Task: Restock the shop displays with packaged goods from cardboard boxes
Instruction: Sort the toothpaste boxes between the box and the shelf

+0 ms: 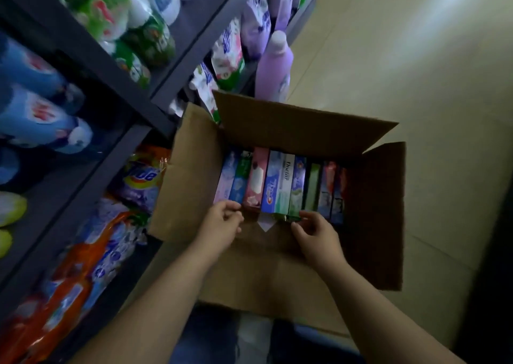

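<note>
An open cardboard box (377, 219) sits on the floor with its flaps spread. Inside stands a row of slim packaged cartons (277, 183), blue, pink, green and red, side by side on edge. My left hand (222, 222) is at the near end of the left cartons, fingers curled against them. My right hand (316, 233) pinches the near end of a green carton (294, 197) in the middle of the row. The cartons' lower parts are hidden in the box.
Dark shelving (111, 66) runs along the left, holding blue detergent bottles (36, 113), green bottles, purple bottles (274, 66) and orange detergent bags (83, 266) low down. Pale tiled floor (416, 58) lies to the right of the box.
</note>
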The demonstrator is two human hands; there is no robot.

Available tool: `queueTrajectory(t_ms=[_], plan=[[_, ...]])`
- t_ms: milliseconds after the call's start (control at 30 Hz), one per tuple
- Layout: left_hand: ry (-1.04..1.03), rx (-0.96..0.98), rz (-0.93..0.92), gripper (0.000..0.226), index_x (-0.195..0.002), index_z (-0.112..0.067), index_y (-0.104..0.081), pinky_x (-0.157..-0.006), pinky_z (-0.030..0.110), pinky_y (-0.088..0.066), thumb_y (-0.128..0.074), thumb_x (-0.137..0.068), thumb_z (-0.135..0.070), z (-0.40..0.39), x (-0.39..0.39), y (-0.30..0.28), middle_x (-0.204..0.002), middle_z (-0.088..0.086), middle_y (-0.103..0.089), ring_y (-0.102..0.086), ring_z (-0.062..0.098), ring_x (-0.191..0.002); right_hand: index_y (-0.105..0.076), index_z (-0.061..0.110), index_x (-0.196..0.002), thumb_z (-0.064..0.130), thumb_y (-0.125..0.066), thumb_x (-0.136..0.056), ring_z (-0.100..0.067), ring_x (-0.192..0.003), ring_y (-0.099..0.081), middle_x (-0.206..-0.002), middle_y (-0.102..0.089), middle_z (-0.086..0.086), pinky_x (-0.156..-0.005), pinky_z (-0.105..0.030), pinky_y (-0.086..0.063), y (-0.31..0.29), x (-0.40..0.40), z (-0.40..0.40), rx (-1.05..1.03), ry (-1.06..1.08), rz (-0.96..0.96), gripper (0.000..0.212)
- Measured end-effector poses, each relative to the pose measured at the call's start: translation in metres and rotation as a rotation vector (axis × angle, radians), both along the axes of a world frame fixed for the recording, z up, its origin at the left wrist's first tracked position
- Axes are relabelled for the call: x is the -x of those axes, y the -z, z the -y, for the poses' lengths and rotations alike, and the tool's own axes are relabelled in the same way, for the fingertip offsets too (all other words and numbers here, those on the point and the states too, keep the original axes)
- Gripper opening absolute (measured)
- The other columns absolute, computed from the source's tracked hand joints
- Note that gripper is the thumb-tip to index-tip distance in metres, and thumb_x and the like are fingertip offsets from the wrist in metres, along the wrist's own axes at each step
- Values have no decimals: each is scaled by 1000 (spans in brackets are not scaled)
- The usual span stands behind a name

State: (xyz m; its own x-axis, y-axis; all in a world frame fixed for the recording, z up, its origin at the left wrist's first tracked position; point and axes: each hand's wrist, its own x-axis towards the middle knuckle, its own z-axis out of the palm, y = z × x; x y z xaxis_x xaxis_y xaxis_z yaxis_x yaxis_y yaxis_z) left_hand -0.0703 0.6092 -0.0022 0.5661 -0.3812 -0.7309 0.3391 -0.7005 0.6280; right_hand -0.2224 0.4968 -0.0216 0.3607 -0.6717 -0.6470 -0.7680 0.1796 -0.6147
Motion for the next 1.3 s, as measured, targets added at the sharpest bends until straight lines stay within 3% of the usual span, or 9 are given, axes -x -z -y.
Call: queueTrajectory(t_ms=[100, 233, 300, 367, 433, 567, 867, 1133, 1300], plan=[[46, -8, 34, 15, -92, -22, -52, -60, 23, -43, -51, -95, -8, 26, -21, 88, -88, 2, -61, -55, 14, -67, -53, 17, -129, 21, -61, -92, 2, -80, -54, -87, -54, 16, -68, -15, -47, 82, -28, 19, 40, -38, 15, 38], [103, -67, 126, 13, -98, -27, -52, -88, 36, -51, -53, -92, -15, 47, -47, 190, -109, 10, -64, -61, 22, -91, -50, 18, -130, 21, -58, -94, 1, -80, -53, -94, -55, 11, -61, -11, -44, 173, -55, 37, 83, -78, 40, 37], [69, -52, 140, 11, -101, -23, -51, -74, 24, -50, -51, -94, -14, 54, -50, 227, -109, 7, -62, -58, 16, -88, -50, 17, -130, 20, -57, -94, 4, -79, -51, -108, -57, 4, -60, -9, -42, 211, -60, 38, 147, -100, 51, 37], [57, -46, 177, 10, -104, -18, -51, -53, 8, -40, -49, -96, -12, 59, -47, 247, -102, 3, -59, -52, 6, -75, -51, 16, -130, 21, -59, -93, -2, -91, -53, -120, -53, -2, -79, -18, -47, 233, -64, 37, 227, -96, 53, 38], [38, -8, 214, 14, -108, -12, -53, -55, 11, -41, -50, -94, -9, 60, -41, 264, -106, 6, -60, -55, 9, -79, -51, 16, -129, 25, -65, -89, -15, -110, -50, -126, -48, -4, -97, -29, -43, 249, -63, 31, 307, -80, 28, 43], [34, 28, 198, 22, -103, -19, -52, -76, 28, -50, -58, -88, -4, 57, -33, 268, -109, 5, -60, -60, 18, -92, -44, 15, -135, 32, -69, -85, -20, -128, -34, -135, -40, -5, -106, -26, -28, 246, -55, 15, 382, -90, -65, 59], [22, -4, 124, 27, -107, -22, -47, -67, 20, -40, -61, -88, -8, 32, -36, 271, -94, -2, -55, -56, 16, -92, -22, 42, -147, 40, -63, -88, -16, -142, -12, -154, -13, 2, -114, -30, -21, 250, -59, 3, 370, -383, -3, 72], [-37, 137, 116, 21, -104, -17, -52, -60, 8, -43, -56, -90, -1, 31, -33, 261, -88, -3, -57, -57, 7, -78, -27, 26, -149, 36, -71, -80, -18, -130, -32, -143, -37, -1, -109, -28, -29, 249, -48, 0, 441, -389, 6, 82], [17, 160, 64, 21, -89, -25, -56, -61, 15, -41, -58, -89, -3, 35, -26, 260, -88, 0, -60, -60, 13, -82, -3, 17, -153, 38, -69, -83, -19, -129, -32, -142, -33, -3, -108, -29, -30, 246, -61, -7, 407, -302, -77, 99]])
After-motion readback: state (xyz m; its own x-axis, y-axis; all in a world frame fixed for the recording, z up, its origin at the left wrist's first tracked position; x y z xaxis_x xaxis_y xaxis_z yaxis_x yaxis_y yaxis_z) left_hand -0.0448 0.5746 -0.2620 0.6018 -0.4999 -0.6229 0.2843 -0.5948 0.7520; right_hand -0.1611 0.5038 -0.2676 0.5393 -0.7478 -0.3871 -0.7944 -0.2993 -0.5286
